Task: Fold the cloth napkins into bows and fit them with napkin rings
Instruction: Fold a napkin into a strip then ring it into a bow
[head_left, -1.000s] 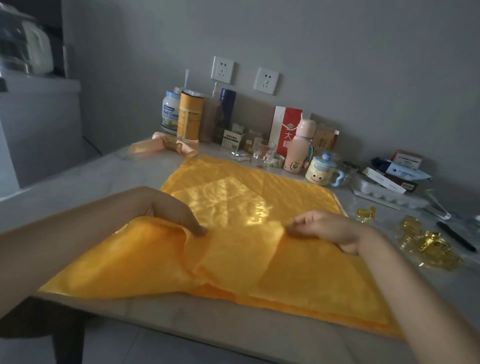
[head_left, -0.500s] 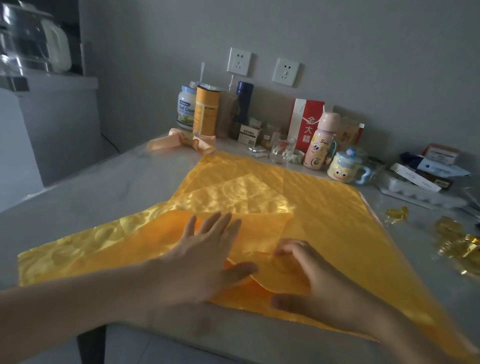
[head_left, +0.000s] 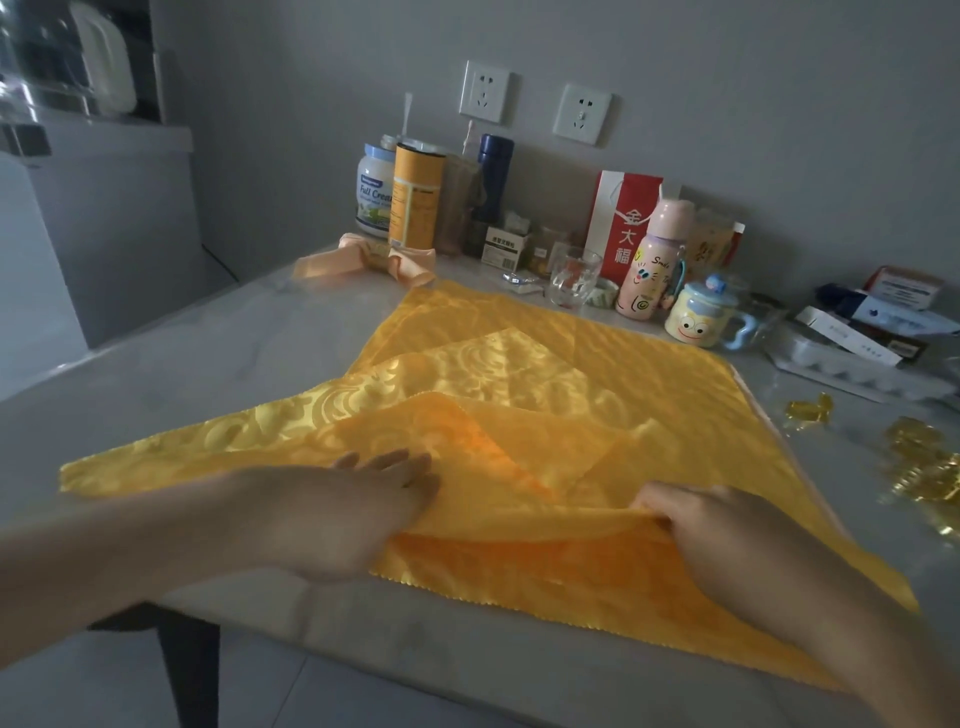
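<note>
Since the frame half a second before, both hands had drawn apart along the near fold, and the left fingers, then splayed, had closed side by side.

1. Left hand: palm down, forearm entering from the lower left. The fingers lay straight and together, pressed flat on the yellow cloth napkin, gripping nothing.
2. Right hand: back up, forearm entering from the lower right. Its fingers were curled over the raised fold edge and pinched it; I could not see the thumb.
3. Napkin orientation: it lay spread on the grey table, long axis running left to right along the near table edge. One unfolded corner pointed to my left; the other corners were turned in toward the middle.
4. Napkin relative to fingers: the lifted fold spanned the gap between the two hands, starting at the left fingertips and ending in the right-hand pinch. A lower layer with a zigzag edge lay just nearer to me.

Gold napkin rings lay to the right, apart from the cloth. A finished peach bow sat beyond its far left corner.
</note>
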